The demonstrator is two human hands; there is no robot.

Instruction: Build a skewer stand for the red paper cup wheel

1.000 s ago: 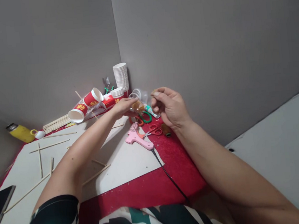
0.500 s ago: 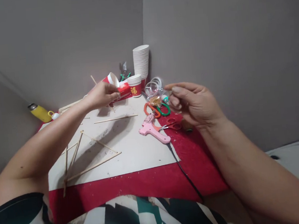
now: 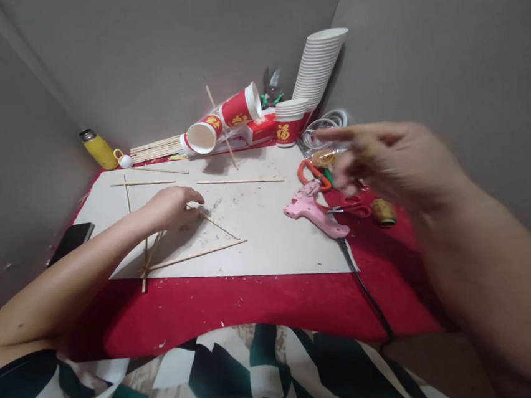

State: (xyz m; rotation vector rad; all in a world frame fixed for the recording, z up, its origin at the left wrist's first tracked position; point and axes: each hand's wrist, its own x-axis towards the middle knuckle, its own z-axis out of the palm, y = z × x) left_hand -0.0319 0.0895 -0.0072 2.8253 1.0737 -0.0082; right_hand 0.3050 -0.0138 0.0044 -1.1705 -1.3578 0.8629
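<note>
My left hand [image 3: 172,208] lies low on the white board [image 3: 274,248], fingers curled together at the top end of a thin wooden stick [image 3: 216,224]. That stick is part of a loose triangle of sticks [image 3: 196,254]. My right hand [image 3: 393,161] hovers blurred above the right side of the table, index finger stretched left and the other fingers bent. Its grip is smeared by motion. Below it lie a pink glue gun [image 3: 313,210], orange-handled scissors [image 3: 312,172], small red scissors [image 3: 355,204] and a spool of twine [image 3: 383,211].
Red paper cups [image 3: 238,111] lie tipped at the back beside a tall leaning stack of white cups [image 3: 318,62]. A bundle of sticks [image 3: 155,148] and a yellow bottle [image 3: 98,150] sit back left, a dark phone [image 3: 70,241] at the left edge. The glue gun's cable [image 3: 362,283] trails toward me.
My left hand has come down from the cups at the back to the sticks on the board. My right hand stayed raised on the right. The view swung left.
</note>
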